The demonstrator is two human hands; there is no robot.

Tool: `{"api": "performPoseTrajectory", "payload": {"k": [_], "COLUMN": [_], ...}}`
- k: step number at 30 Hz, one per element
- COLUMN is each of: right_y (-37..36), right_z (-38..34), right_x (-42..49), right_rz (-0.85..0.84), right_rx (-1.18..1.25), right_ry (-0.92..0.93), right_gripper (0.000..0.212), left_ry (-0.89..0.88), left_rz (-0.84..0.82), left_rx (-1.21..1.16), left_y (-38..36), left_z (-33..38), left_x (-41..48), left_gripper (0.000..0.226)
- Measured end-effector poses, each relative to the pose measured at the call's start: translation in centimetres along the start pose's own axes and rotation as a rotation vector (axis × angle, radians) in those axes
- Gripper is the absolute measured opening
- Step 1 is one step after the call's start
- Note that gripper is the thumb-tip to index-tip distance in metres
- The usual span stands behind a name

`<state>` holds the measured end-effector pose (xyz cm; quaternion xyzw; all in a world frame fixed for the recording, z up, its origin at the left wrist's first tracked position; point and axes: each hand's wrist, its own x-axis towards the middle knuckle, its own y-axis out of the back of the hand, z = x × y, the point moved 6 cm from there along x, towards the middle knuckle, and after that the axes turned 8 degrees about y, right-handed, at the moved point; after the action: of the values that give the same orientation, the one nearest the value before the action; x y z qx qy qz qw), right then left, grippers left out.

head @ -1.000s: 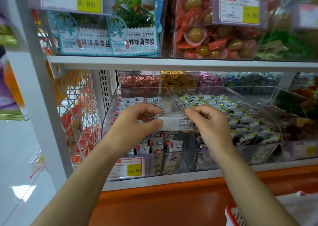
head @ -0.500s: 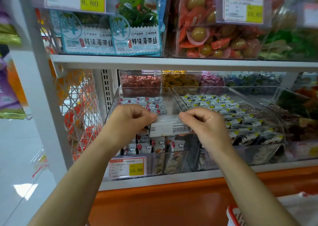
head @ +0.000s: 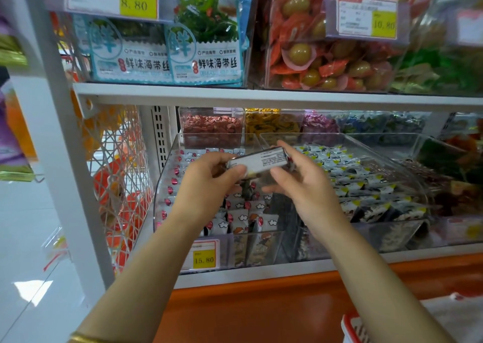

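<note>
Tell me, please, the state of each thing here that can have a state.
packet: lifted above the bins, slightly tilted, held at both ends.
left hand: grips the left end of the packet.
right hand: pinches the right end of the packet.
left bin: open on top, partly full.
right bin: open on top, partly full.
seaweed bags: standing upright, side by side.

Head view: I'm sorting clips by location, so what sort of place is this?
Probably a shop's snack aisle: a yellow 15.80 price tag on a clear plastic bin of wrapped snacks, on a white metal shelf.
</note>
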<state>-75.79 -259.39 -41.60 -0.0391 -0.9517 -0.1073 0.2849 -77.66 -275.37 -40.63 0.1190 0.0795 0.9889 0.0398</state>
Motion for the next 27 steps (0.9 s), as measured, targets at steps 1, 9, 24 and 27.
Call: {"api": "performPoseTrajectory", "payload": {"k": [1,9,24,27], "right_y": [0.5,4.5,-0.1,-1.7], "right_z": [-0.2,0.6,0.7,1.3], "right_x": [0.3,2.2,7.9,8.6], "right_rz": [0.054,0.344,-0.105,-0.283], "right_rx": [-0.039,-0.275,-0.823,-1.003], "right_ry": [0.019,-0.013,0.178,0.160], "right_gripper": [0.045,0.040,0.026,0.029], "left_ry": [0.009,-0.064,-0.050,-0.092], "left_rz": [-0.016,-0.071,-0.176,-0.152], "left_rx": [-0.018,0.741,0.987,1.007], "left_y": [-0.4,-2.9,-3.7,-3.2], "left_z": [-0.1,-2.6,-4.0,-3.9], "left_x": [0.2,4.0,6.5,6.1], "left_gripper": [0.008,0.047,0.022,0.019]}}
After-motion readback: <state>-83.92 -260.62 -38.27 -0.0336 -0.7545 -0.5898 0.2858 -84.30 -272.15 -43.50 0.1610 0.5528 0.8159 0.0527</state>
